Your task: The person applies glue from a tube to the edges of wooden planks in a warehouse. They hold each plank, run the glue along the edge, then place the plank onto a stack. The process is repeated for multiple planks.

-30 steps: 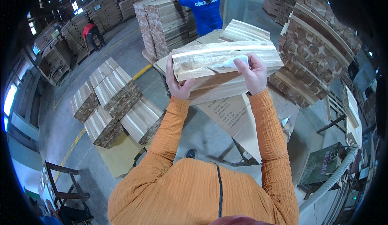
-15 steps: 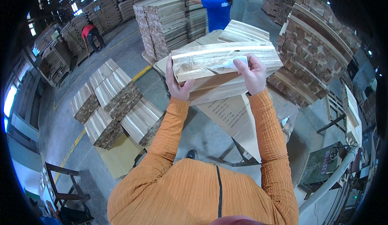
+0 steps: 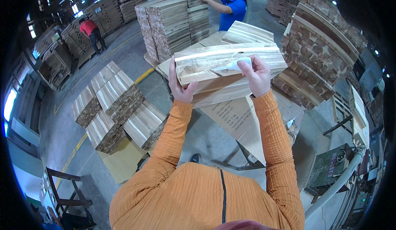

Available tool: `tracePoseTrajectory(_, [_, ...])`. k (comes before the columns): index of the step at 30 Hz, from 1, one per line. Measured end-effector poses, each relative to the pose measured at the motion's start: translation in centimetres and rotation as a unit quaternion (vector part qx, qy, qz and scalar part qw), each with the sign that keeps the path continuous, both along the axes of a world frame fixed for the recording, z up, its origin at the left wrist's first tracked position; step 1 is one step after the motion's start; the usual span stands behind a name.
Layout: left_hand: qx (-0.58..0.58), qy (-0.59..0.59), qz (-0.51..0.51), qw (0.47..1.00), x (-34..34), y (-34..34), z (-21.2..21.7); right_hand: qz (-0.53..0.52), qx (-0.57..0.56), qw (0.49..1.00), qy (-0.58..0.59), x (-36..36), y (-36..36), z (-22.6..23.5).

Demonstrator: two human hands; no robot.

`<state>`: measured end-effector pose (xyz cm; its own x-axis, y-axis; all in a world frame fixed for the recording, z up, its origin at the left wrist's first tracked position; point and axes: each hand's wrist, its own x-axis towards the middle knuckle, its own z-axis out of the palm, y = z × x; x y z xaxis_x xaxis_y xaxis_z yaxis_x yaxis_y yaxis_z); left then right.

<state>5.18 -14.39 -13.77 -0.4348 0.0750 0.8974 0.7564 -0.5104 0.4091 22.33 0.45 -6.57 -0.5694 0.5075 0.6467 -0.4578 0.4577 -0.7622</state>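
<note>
A light wooden board [image 3: 251, 50] lies in front of me on top of other boards [image 3: 227, 90], over a cardboard-covered table [image 3: 231, 118]. My left hand [image 3: 181, 85] grips the board's left end, thumb on the near side and fingers along the end. In my right hand [image 3: 259, 75] is a small white glue bottle [image 3: 234, 65] with a long pointed nozzle. Its tip points left and rests at or just above a dark mark near the board's front edge; contact cannot be made out. Another board [image 3: 249, 32] lies just behind.
Stacked boards stand on the floor at left [image 3: 117, 106], beyond the table [image 3: 169, 25] and at right [image 3: 319, 48]. A person in blue [image 3: 233, 13] handles the far stack; one in red [image 3: 90, 32] stands far left. A green machine [image 3: 330, 166] with a hose is at lower right.
My hands, the bottle and the board stay almost where they were. The person in blue has shifted right and turned with arms stretched over the stack; the person in red has straightened somewhat.
</note>
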Motion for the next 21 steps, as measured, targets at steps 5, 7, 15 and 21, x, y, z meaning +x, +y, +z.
tracePoseTrajectory(5, [-0.003, 0.011, 0.022, 1.000, -0.02, -0.03, -0.01, -0.005, -0.005, 1.000, -0.006, 0.08, 0.10, -0.11])
tracePoseTrajectory(7, [-0.004, 0.008, 0.029, 1.000, -0.08, 0.01, -0.10, -0.003, -0.010, 1.000, -0.002, 0.12, 0.24, -0.27])
tracePoseTrajectory(15, [-0.009, 0.007, 0.024, 1.000, -0.24, 0.02, -0.28, 0.007, -0.020, 1.000, 0.010, 0.15, 0.13, -0.21])
tracePoseTrajectory(21, [-0.009, 0.012, 0.033, 0.999, -0.30, -0.10, -0.23, 0.019, -0.021, 1.000, -0.004, 0.11, -0.06, -0.09])
